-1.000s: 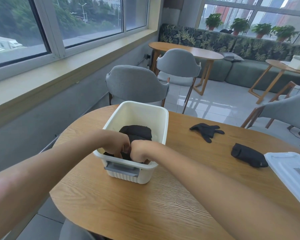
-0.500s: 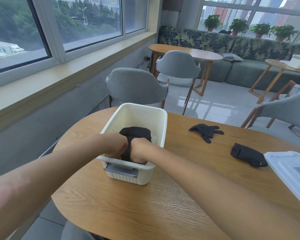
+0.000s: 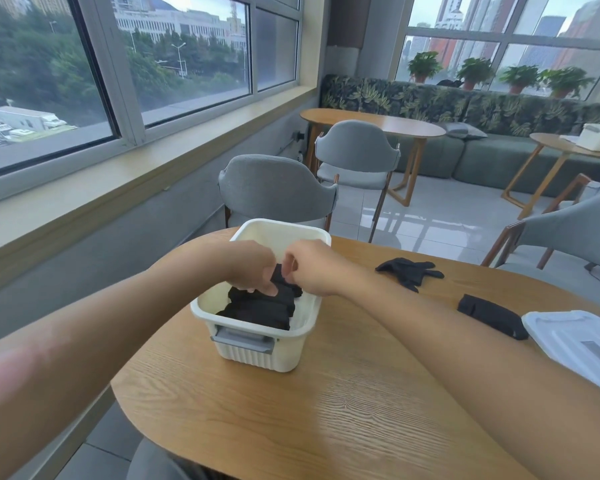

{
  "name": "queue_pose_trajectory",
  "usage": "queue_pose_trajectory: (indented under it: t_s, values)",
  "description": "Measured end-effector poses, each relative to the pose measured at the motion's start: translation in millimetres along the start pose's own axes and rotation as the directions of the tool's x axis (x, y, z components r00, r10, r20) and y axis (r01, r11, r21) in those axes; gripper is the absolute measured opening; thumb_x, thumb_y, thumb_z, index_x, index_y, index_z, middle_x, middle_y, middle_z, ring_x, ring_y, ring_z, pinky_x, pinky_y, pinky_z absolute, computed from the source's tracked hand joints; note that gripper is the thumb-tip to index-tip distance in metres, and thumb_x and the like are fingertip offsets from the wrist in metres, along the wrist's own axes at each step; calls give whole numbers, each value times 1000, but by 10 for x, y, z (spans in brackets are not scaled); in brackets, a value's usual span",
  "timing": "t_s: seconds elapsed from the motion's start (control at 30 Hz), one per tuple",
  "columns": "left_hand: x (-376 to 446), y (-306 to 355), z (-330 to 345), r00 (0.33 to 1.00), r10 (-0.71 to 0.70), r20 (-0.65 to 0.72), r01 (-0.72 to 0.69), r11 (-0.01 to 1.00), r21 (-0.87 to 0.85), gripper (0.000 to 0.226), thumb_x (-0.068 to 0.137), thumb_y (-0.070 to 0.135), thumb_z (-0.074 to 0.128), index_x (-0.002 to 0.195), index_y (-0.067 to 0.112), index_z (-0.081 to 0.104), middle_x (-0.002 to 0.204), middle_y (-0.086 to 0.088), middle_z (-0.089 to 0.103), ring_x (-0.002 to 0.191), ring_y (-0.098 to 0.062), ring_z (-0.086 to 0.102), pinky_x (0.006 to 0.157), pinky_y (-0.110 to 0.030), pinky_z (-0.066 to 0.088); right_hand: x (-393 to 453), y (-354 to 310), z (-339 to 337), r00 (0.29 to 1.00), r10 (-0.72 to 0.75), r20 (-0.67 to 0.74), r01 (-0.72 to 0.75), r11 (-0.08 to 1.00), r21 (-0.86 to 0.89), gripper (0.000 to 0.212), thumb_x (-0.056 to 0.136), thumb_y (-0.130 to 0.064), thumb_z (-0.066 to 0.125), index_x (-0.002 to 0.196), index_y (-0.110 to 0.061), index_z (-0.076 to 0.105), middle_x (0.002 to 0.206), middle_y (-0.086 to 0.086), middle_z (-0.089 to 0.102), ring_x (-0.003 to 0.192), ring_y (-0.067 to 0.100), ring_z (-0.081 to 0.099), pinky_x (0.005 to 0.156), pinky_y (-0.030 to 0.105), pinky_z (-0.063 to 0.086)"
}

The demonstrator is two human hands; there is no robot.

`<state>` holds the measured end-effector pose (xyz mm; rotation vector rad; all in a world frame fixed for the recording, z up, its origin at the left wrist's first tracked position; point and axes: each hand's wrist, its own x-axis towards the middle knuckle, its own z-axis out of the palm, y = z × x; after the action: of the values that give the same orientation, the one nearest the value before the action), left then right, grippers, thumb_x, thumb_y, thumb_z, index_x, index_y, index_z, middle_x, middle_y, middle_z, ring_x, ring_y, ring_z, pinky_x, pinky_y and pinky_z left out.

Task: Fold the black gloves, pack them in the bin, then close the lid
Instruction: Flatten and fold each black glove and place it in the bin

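Gloves: several black folded ones are already lying in the white bin [image 3: 305, 327], stacked as a dark pile [image 3: 257, 311] against its near wall. The bin is standing on the wooden table [image 3: 326, 410], toward its far-left edge, gray handle facing the person.

Both hands are working above the pile inside the bin. Left hand [image 3: 253, 266] is curling its fingers down onto the top glove [image 3: 281, 282]; right hand [image 3: 314, 268] is pinching the same glove's raised end between thumb and fingers. So both are closed on fabric, not apart. Whether they are tucking it in or adjusting it, I cannot tell.

Still out on the table: one unfolded glove [image 3: 409, 271], fingers spread, lying near the far edge to the right of the bin; one folded glove [image 3: 489, 315] lying closer to the right edge, just beside or touching the lid [image 3: 575, 344], overlap unclear. The lid is resting flat at the right edge, well apart from the bin.

Judgement: packing is partly done. Remaining, as it looks: settling the glove in hand, folding the spread one, moving both loose gloves into the bin, then fitting the lid. Closing has not begun.
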<state>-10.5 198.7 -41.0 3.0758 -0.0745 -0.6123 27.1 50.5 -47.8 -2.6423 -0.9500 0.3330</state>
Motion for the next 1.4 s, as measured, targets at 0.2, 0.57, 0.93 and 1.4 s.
queue_pose_trajectory:
  t_s: [0.2,0.57,0.93,1.4]
  values:
    - [60,328,-243,982,79,-174,-83,996,-14,31,92,56,60,101,27,62,93,10,69,94,-14,59,75,-32,44,-299,457,-412,990,26,-135,-29,999,-21,11,95,-13,60,95,-21,68,94,-9,58,94,15,59,73,26,44]
    - [349,1478,28,951,190,-244,-220,970,-102,29,94,39,66,107,13,64,102,-6,67,94,-26,62,80,-37,53,-944,1554,-42,954,274,-119,-267,961,69,5,96,-21,63,96,-24,67,104,-4,64,93,14,60,75,29,53]
    - [818,1711,1199,959,144,-243,-215,931,-295,41,97,39,62,131,20,51,129,-4,49,115,-28,54,95,-40,48,-1431,2344,827,863,448,-235,-411,892,189,10,97,-23,57,98,-33,59,104,-13,56,95,8,55,85,32,52]
    - [956,1439,1987,891,6,-454,-137,957,-256,59,104,57,23,159,33,22,168,6,8,154,-14,1,125,-34,6,-941,2681,1036,862,435,-258,-415,900,132,38,99,-27,55,137,-26,52,140,-9,44,131,15,36,109,39,40]
